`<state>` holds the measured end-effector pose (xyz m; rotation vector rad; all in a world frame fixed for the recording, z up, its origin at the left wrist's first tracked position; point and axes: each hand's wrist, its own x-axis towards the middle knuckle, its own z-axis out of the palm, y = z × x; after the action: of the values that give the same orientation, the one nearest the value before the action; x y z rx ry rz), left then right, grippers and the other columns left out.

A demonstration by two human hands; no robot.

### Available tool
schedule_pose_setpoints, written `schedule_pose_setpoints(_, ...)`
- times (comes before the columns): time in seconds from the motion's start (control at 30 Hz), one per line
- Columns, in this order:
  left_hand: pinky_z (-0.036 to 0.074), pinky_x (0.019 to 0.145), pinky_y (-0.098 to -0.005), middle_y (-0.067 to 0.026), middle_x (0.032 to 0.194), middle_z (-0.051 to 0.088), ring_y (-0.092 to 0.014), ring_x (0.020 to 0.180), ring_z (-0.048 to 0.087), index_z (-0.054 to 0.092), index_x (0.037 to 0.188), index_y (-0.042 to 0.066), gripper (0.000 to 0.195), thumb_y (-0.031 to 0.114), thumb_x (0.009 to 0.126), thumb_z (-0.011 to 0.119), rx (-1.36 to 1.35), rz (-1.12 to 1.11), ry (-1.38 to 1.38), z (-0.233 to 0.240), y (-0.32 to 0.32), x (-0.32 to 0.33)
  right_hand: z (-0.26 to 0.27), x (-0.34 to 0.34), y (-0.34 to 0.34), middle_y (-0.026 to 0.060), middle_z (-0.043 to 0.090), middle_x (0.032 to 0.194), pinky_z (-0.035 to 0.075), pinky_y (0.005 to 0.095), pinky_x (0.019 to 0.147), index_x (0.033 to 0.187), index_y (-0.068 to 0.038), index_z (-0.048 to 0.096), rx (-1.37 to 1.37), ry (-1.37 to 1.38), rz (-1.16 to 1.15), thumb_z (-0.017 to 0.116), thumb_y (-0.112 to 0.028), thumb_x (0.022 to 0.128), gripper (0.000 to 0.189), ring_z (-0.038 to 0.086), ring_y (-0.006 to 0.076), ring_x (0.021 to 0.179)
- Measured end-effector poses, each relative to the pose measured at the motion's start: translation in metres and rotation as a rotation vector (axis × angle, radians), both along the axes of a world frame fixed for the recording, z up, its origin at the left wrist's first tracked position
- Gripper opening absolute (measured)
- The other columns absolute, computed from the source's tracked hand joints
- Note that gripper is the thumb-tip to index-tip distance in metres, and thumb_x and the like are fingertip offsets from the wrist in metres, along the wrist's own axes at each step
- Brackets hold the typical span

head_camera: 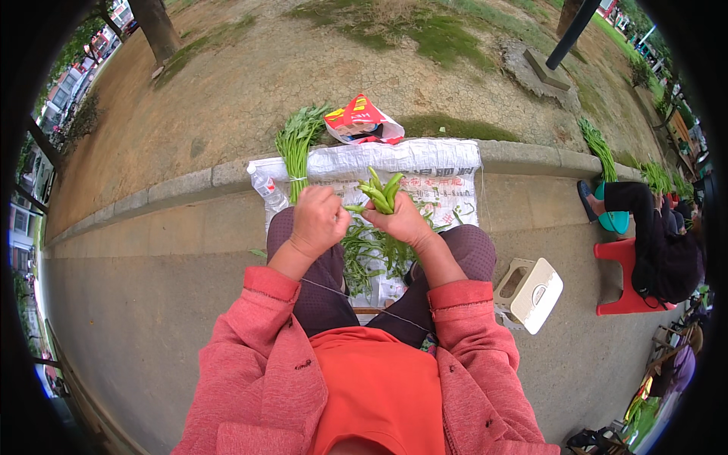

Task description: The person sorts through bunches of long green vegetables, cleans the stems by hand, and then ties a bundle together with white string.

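My right hand [401,219] is closed around several green bean pods [384,192], which stick up past its fingers. Close beside it on the left, my left hand [319,216] has its fingers curled; a thin green piece spans between the two hands, and whether the left fingers grip it is unclear. Loose green leaves and stems [369,256] lie below on a white woven sack [455,153] between my knees. A tied bundle of leafy green stems [297,151] rests on the sack's left part, with a clear plastic bottle [267,187] beside it.
A red and white plastic bag [364,120] sits at the sack's far edge on the stone curb [529,160]. To the right stands a beige folding stool [532,296]. Farther right, a person in dark clothes [654,250] sits on a red plastic stool [617,278] by a teal basin [614,220].
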<state>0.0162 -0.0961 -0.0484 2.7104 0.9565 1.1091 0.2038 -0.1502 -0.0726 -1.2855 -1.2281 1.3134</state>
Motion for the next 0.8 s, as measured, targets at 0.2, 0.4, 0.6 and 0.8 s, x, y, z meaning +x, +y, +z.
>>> schedule_pose_setpoints(0.2, 0.040, 0.067, -0.0381, -0.0077, 0.070, 0.053, -0.027, 0.071, 0.054, 0.061, 0.072, 0.006, 0.006, 0.003, 0.067, 0.060, -0.075, 0.116, -0.056, 0.004, 0.013, -0.020, -0.006, 0.005, 0.003, 0.0026, 0.063, 0.074, 0.047, 0.0296, 0.063, 0.085, -0.002, 0.062, 0.079, -0.054, -0.098, 0.069, -0.010, 0.077, 0.013, 0.055, 0.0102, 0.068)
schedule_pose_setpoints(0.4, 0.041, 0.068, -0.0360, -0.0077, 0.072, 0.055, -0.027, 0.072, 0.055, 0.064, 0.077, 0.007, 0.010, 0.007, 0.068, 0.065, -0.167, -0.015, -0.049, 0.016, -0.015, -0.009, -0.020, -0.008, 0.010, 0.0143, 0.064, 0.076, 0.048, 0.0360, 0.064, 0.090, -0.005, 0.060, 0.360, -0.173, -0.195, 0.069, -0.010, 0.074, 0.018, 0.062, 0.0282, 0.071)
schedule_pose_setpoints(0.6, 0.041, 0.070, -0.0356, -0.0081, 0.076, 0.056, -0.027, 0.073, 0.055, 0.062, 0.087, 0.005, 0.022, 0.012, 0.069, 0.070, -0.227, -0.067, -0.041, 0.032, -0.037, -0.004, -0.018, -0.006, 0.009, 0.0167, 0.058, 0.074, 0.046, 0.0455, 0.062, 0.084, -0.007, 0.050, 0.492, -0.584, -0.228, 0.064, -0.006, 0.069, 0.021, 0.057, 0.0397, 0.073)
schedule_pose_setpoints(0.8, 0.041, 0.068, -0.0368, -0.0090, 0.079, 0.056, -0.028, 0.074, 0.055, 0.060, 0.092, 0.004, 0.020, 0.011, 0.074, 0.068, -0.167, -0.091, 0.031, 0.042, -0.040, -0.006, -0.009, -0.005, 0.008, 0.0151, 0.057, 0.077, 0.045, 0.0459, 0.065, 0.083, -0.007, 0.049, 0.532, -0.711, -0.188, 0.064, -0.006, 0.065, 0.024, 0.056, 0.0384, 0.077)
